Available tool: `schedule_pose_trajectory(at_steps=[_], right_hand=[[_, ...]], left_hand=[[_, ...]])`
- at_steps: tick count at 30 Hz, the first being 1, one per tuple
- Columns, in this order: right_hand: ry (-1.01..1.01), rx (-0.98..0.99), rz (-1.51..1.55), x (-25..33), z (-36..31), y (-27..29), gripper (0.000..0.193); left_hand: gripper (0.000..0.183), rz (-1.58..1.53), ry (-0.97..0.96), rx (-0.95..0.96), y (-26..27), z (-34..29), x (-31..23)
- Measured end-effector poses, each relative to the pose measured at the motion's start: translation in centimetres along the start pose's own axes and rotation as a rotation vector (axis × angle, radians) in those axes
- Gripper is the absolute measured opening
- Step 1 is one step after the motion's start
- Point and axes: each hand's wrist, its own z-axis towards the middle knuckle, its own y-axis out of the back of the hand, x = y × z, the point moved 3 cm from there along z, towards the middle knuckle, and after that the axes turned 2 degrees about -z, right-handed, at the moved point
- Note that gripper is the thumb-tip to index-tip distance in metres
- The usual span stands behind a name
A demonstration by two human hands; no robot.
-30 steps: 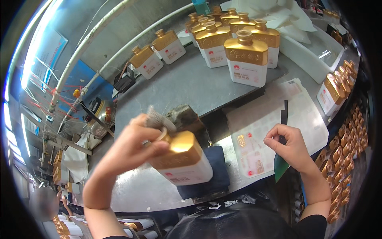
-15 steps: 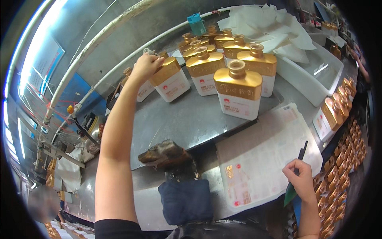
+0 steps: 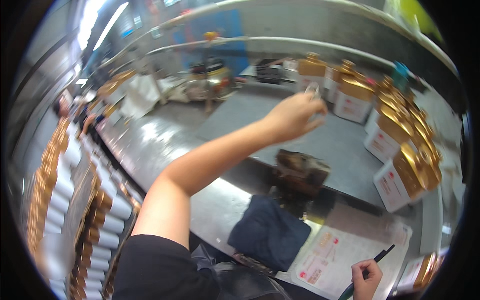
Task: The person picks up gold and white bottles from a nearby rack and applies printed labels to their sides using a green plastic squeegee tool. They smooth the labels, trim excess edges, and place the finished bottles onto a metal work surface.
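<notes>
My left hand is over the grey worktop, closed on a small whitish crumpled thing that motion blurs. Beyond it stand upright white bottles with gold shoulders and necks; the nearest bottle is apart from my fingers. At the lower right my right hand is wrapped round a slim black and green tool, above a printed sheet with red and gold marks. Part of the tool is hidden in the fist.
A dirty brown lump of cloth lies at the worktop's front edge, with a folded dark blue cloth nearer me. More gold-topped bottles crowd the right. Rows of bottles fill the left, where another person is visible. Pipes run behind.
The view has swung left. My left hand has come away from the bottles and back over the worktop, still with the whitish thing. My right hand still grips the tool.
</notes>
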Motion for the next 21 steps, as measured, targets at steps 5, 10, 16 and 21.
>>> schedule_pose_trajectory(at_steps=[5, 10, 16, 21], right_hand=[[0.006, 0.285, 0.082, 2.7, 1.0, -3.3, 0.007], [0.275, 0.549, 0.120, 4.7, 2.6, -6.0, 0.047], [-0.222, 0.554, 0.673, 4.7, 4.6, -9.0, 0.073], [-0.293, 0.796, 0.851, 7.3, 2.7, -11.4, 0.067]], left_hand=[[0.022, 0.255, 0.487, -0.117, 16.4, -20.4, -3.8], [0.033, 1.032, 0.720, -0.599, 32.7, -37.4, -14.6], [0.060, 2.000, 0.834, -1.071, 44.8, -54.1, -31.3], [0.074, 2.072, 1.199, -1.350, 46.9, -67.9, -38.5]])
